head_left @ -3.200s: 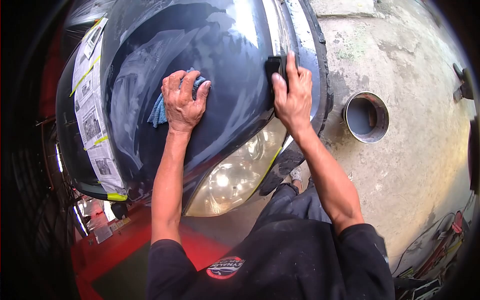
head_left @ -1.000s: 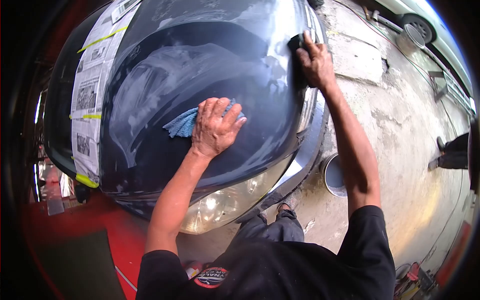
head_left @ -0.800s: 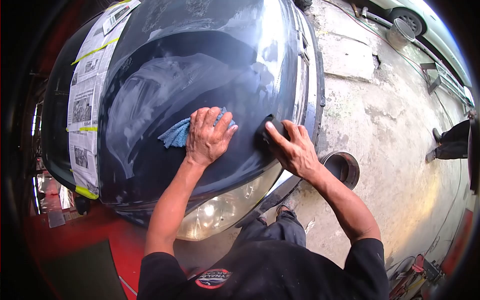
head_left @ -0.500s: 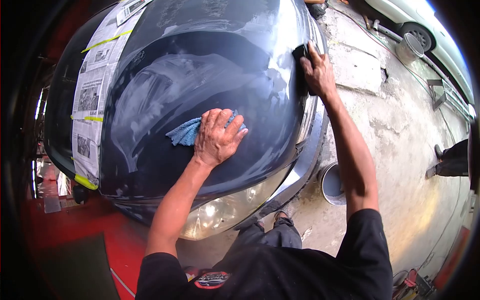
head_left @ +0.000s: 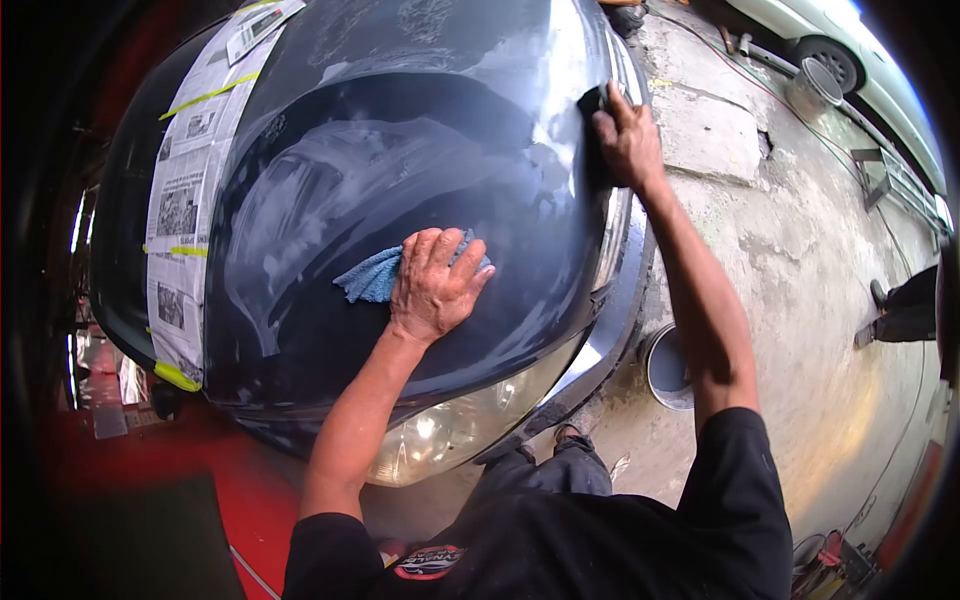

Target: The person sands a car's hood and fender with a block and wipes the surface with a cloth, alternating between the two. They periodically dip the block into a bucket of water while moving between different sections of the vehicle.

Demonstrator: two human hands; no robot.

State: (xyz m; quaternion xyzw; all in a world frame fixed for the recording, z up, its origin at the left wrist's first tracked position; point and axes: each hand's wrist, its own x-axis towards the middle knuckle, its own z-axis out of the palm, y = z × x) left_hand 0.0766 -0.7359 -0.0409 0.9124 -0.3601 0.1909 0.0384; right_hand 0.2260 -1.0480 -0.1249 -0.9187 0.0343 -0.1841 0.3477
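The person's left hand (head_left: pixel 433 285) lies flat, fingers spread, pressing a crumpled blue microfibre cloth (head_left: pixel 375 276) against the middle of a dark blue, glossy car bonnet (head_left: pixel 400 150); the cloth sticks out from under the fingers toward the left. The right hand (head_left: pixel 628 143), arm stretched far forward, is closed around a small black sanding block (head_left: pixel 594 100) held against the bonnet's right edge, where the panel curves down toward the side. Hazy white smears cover the bonnet between the two hands and beyond, with wide bare paint all around the cloth. Newspaper masking held by yellow tape (head_left: pixel 185 190) runs along the bonnet's left edge. Below the left hand, a clear headlamp (head_left: pixel 450 425) sits at the near corner. To the right, a round metal bucket (head_left: pixel 668 365) stands on rough concrete floor (head_left: pixel 800 330), close beside the car.
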